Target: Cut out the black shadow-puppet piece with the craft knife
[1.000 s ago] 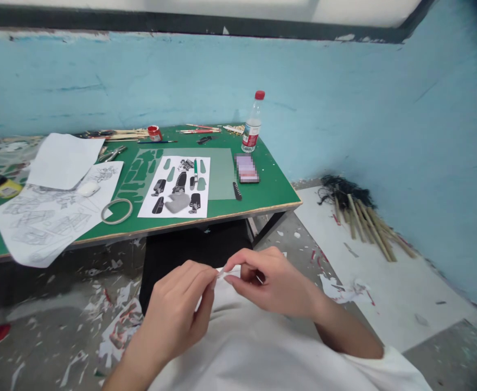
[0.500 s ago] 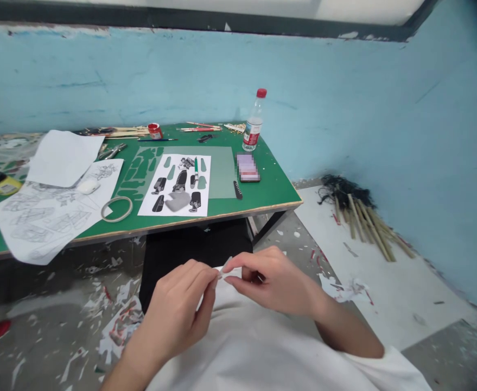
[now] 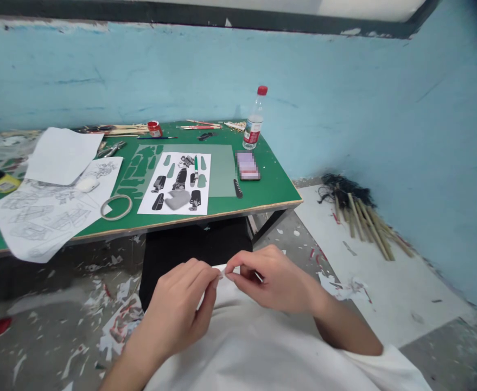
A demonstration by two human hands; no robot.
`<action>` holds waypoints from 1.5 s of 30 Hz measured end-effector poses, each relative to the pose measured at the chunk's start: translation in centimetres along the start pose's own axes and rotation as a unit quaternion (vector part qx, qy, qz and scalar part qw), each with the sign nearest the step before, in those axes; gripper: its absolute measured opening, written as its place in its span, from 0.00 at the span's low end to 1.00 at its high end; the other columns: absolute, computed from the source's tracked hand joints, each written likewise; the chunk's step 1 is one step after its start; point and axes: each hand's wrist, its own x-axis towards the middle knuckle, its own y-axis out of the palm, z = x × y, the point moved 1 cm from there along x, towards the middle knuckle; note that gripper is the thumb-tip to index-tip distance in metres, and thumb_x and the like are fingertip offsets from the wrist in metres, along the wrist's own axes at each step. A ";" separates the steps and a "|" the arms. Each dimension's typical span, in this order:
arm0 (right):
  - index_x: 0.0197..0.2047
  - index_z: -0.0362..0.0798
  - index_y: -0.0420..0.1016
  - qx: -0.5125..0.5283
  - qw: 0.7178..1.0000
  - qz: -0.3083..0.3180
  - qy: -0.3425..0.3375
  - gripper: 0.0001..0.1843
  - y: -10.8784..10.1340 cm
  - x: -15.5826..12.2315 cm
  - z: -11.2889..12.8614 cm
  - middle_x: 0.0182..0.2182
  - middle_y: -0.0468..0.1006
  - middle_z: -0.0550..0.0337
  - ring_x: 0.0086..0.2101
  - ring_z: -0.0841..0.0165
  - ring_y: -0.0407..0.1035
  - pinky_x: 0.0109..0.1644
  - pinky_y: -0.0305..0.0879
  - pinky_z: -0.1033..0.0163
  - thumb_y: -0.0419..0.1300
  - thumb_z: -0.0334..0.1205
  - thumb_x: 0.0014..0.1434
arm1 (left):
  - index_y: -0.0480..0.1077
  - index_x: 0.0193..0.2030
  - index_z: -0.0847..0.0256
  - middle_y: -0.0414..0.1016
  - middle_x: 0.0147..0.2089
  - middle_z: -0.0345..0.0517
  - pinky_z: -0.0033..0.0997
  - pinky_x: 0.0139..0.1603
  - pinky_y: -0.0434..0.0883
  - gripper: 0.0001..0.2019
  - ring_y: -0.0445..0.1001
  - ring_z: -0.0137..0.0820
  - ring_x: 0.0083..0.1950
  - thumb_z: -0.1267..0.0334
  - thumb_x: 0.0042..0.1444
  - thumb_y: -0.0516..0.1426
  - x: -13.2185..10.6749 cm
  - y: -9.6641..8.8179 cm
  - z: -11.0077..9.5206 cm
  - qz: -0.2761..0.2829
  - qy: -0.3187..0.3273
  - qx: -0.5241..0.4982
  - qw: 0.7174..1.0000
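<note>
Above my lap, in front of the white shirt, my left hand [image 3: 185,301] is closed in a pinch between thumb and forefinger. A tiny whitish piece [image 3: 221,273] sticks out at those fingertips; its kind is too small to tell. My right hand [image 3: 268,279] meets it from the other side, thumb and forefinger pressed together. What the right fingertips hold, if anything, is hidden. Beyond both hands, on the green table [image 3: 277,190], lies a printed sheet [image 3: 199,203] with cut-out openings, and on it rest a green-handled pen-like tool [image 3: 196,165] and a grey piece [image 3: 177,200].
A water bottle [image 3: 253,127], a phone [image 3: 248,165], a tape roll [image 3: 116,217], pliers [image 3: 112,149], a red paint jar [image 3: 154,129] and drawings [image 3: 38,217] lie on the table. Bamboo sticks [image 3: 368,222] lie at right. Paper scraps [image 3: 126,323] litter the floor.
My right thumb and forefinger, slightly apart before with a small translucent piece showing between them, have come together. My left hand has stayed nearly still.
</note>
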 end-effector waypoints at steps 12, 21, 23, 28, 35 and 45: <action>0.49 0.49 0.72 -0.030 0.997 0.058 0.029 0.08 0.0 0.1 0.0 0.22 0.71 0.71 0.23 0.71 0.61 0.32 0.53 0.64 0.53 0.39 0.76 | 0.67 0.46 0.58 0.72 0.37 0.42 0.32 0.37 0.64 0.08 0.66 0.30 0.36 0.76 0.70 0.53 0.4 0.3 0.4 0.006 0.001 -0.050 0.999; 0.47 0.50 0.70 -0.008 0.998 0.051 0.031 0.06 -0.3 0.1 0.4 0.21 0.65 0.74 0.21 0.71 0.56 0.31 0.51 0.64 0.52 0.37 0.75 | 0.69 0.45 0.58 0.76 0.36 0.42 0.31 0.37 0.66 0.07 0.70 0.30 0.35 0.76 0.69 0.58 0.4 1.2 0.4 -0.068 0.021 -0.064 0.995; 0.47 0.50 0.70 -0.005 0.998 0.051 0.035 0.06 -0.4 0.0 0.6 0.21 0.65 0.74 0.21 0.71 0.55 0.31 0.51 0.64 0.52 0.37 0.75 | 0.69 0.44 0.58 0.77 0.36 0.42 0.30 0.37 0.66 0.09 0.70 0.29 0.35 0.78 0.67 0.59 0.6 1.4 0.4 -0.087 0.024 -0.076 0.993; 0.48 0.49 0.71 0.002 0.998 0.047 0.046 0.06 -0.3 -0.1 1.1 0.21 0.65 0.74 0.21 0.72 0.56 0.31 0.52 0.64 0.53 0.37 0.75 | 0.69 0.42 0.58 0.75 0.34 0.39 0.27 0.36 0.67 0.10 0.69 0.27 0.33 0.79 0.66 0.58 0.9 2.1 0.4 -0.123 0.015 -0.103 0.987; 0.45 0.50 0.72 0.055 0.993 0.036 0.094 0.05 -0.1 0.0 1.7 0.21 0.66 0.74 0.22 0.73 0.57 0.31 0.53 0.65 0.56 0.37 0.74 | 0.69 0.37 0.58 0.74 0.30 0.38 0.24 0.32 0.68 0.09 0.71 0.25 0.30 0.76 0.68 0.57 1.0 2.3 0.3 -0.126 -0.014 -0.146 0.981; 0.41 0.48 0.75 0.114 0.976 0.115 0.146 0.08 -1.8 1.1 1.2 0.17 0.64 0.75 0.21 0.75 0.54 0.30 0.53 0.67 0.56 0.38 0.73 | 0.75 0.35 0.59 0.74 0.28 0.38 0.25 0.32 0.67 0.09 0.70 0.25 0.29 0.70 0.69 0.58 0.9 2.2 0.8 -0.061 -0.092 -0.255 0.961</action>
